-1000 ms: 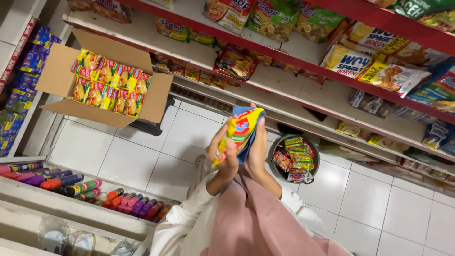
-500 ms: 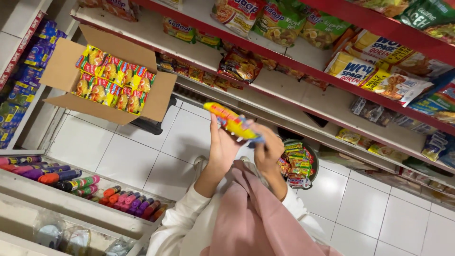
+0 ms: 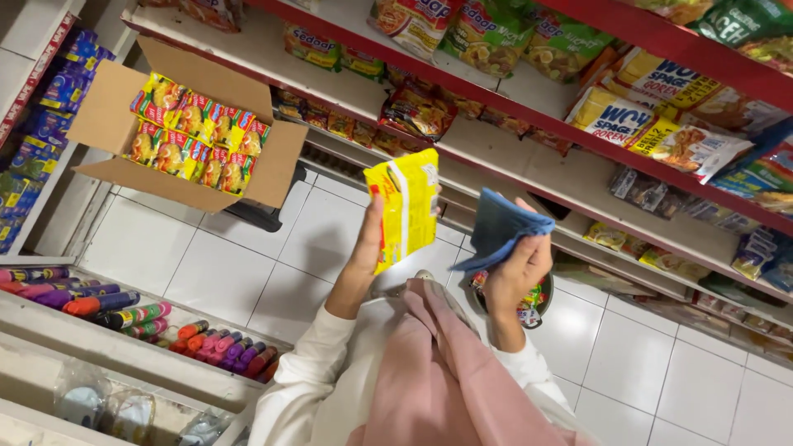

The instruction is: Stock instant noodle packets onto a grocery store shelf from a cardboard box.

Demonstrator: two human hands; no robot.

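Observation:
My left hand (image 3: 369, 239) holds a yellow noodle packet (image 3: 405, 206) upright, its back side facing me, in front of the shelves. My right hand (image 3: 516, 268) grips a folded blue cloth (image 3: 500, 227) just to the right of the packet; cloth and packet are a little apart. Both arms wear white sleeves, and a pink scarf (image 3: 446, 380) hangs below them.
An open cardboard box (image 3: 107, 116) full of yellow noodle packets stands on the white tiled floor at left. Red-edged shelves (image 3: 512, 107) with snack and noodle packets run across the top. Bottles lie in a rack (image 3: 124, 314) at lower left. A basket of packets (image 3: 533, 310) sits behind my right hand.
The packet went from lying flat between both hands to standing upright in my left hand. My right hand has come off it with the blue cloth and moved right.

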